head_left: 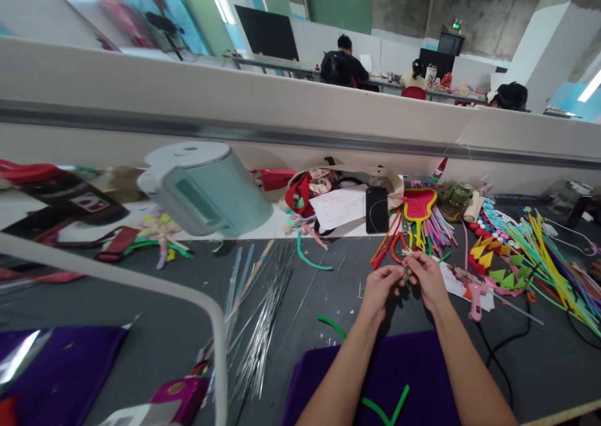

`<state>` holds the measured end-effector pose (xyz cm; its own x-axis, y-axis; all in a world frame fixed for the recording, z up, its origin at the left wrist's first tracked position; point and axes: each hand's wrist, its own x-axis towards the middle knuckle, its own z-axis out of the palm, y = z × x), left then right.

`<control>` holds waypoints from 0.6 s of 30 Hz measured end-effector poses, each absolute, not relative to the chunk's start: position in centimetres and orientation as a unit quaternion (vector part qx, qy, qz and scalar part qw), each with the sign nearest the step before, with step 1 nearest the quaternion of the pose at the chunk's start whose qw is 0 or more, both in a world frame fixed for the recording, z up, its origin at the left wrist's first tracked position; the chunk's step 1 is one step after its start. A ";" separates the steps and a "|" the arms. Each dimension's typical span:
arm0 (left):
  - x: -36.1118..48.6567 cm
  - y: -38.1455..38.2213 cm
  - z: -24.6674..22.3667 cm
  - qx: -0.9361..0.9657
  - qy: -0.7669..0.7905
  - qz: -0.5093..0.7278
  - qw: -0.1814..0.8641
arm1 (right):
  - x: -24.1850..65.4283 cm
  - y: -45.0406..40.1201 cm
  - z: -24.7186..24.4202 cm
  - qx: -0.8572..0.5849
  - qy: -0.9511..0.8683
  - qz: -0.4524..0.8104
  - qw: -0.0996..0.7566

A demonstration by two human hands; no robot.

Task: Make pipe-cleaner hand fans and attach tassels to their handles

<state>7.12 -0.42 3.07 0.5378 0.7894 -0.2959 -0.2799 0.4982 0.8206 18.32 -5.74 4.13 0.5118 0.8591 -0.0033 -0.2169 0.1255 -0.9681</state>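
Note:
My left hand (385, 288) and my right hand (426, 282) meet over the dark table, both with fingertips pinched together. Between them shows a bit of green pipe cleaner (408, 280), mostly hidden by the fingers. Under my forearms lies a folded purple cloth (413, 363), with a bent green pipe cleaner (385, 417) on it. Another green strip (332, 324) curves at the cloth's upper left edge. Just beyond my hands are red and orange pipe cleaners (384, 244). To the right of my right hand rests a pink glue gun (477, 301) with a black cord.
Thin metal wires (265, 326) lie left of the cloth. A mint-coloured pitcher (225, 191), a cloth bag (295, 194) and a black phone (377, 210) stand or lie along the low partition. Yellow pipe cleaners (547, 250) spread at right. A pale curved bar (188, 288) crosses the left foreground.

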 end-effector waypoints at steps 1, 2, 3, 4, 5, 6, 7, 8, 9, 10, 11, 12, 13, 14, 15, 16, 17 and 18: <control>7.2 -0.5 3.1 0.370 0.333 0.329 0.803 | 18.3 -5.8 4.1 -0.524 -0.291 0.404 0.691; 7.2 -0.5 3.1 0.367 0.322 0.322 0.812 | 18.3 -5.8 4.1 -0.518 -0.280 0.414 0.694; 7.2 -0.6 3.0 0.362 0.312 0.316 0.820 | 18.3 -5.8 4.0 -0.514 -0.270 0.422 0.696; 7.3 -0.6 3.0 0.355 0.305 0.311 0.827 | 18.3 -5.8 4.0 -0.511 -0.262 0.426 0.699; 7.3 -0.7 3.0 0.349 0.300 0.309 0.832 | 18.3 -5.8 3.9 -0.507 -0.256 0.428 0.703; 7.3 -0.8 2.9 0.343 0.298 0.310 0.835 | 18.3 -5.8 3.8 -0.503 -0.251 0.429 0.707; 7.4 -0.9 2.9 0.337 0.297 0.311 0.837 | 18.3 -5.8 3.8 -0.498 -0.246 0.428 0.712; 7.4 -1.0 2.9 0.334 0.297 0.315 0.838 | 18.2 -5.7 3.8 -0.494 -0.242 0.428 0.717; 7.5 -1.1 3.0 0.331 0.295 0.320 0.837 | 18.2 -5.7 3.7 -0.491 -0.237 0.428 0.721; 7.5 -1.2 3.0 0.330 0.294 0.325 0.836 | 18.1 -5.7 3.7 -0.489 -0.234 0.428 0.723; 7.6 -1.3 3.1 0.330 0.293 0.330 0.835 | 18.1 -5.6 3.7 -0.489 -0.231 0.427 0.725; 7.6 -1.3 3.2 0.330 0.295 0.334 0.832 | 18.1 -5.6 3.6 -0.490 -0.230 0.426 0.725; 7.6 -1.4 3.3 0.332 0.300 0.337 0.829 | 18.0 -5.5 3.6 -0.493 -0.228 0.424 0.725; 7.6 -1.4 3.3 0.334 0.309 0.340 0.823 | 18.0 -5.5 3.5 -0.495 -0.226 0.423 0.725; 7.6 -1.4 3.4 0.338 0.321 0.343 0.816 | 18.1 -5.5 3.5 -0.499 -0.226 0.418 0.725; 7.6 -1.3 3.4 0.343 0.334 0.346 0.807 | 18.2 -5.5 3.5 -0.510 -0.228 0.407 0.723; 7.6 -1.2 3.4 0.350 0.345 0.349 0.798 | 18.3 -5.6 3.5 -0.527 -0.235 0.387 0.719; 7.5 -1.2 3.4 0.355 0.354 0.353 0.790 | 18.4 -5.7 3.5 -0.551 -0.247 0.354 0.714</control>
<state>7.54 -1.16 3.36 0.5009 0.8088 -0.3082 -0.3062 0.4986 0.8110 18.42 -5.72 3.54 0.6265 0.7785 -0.0370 -0.2337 0.1423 -0.9618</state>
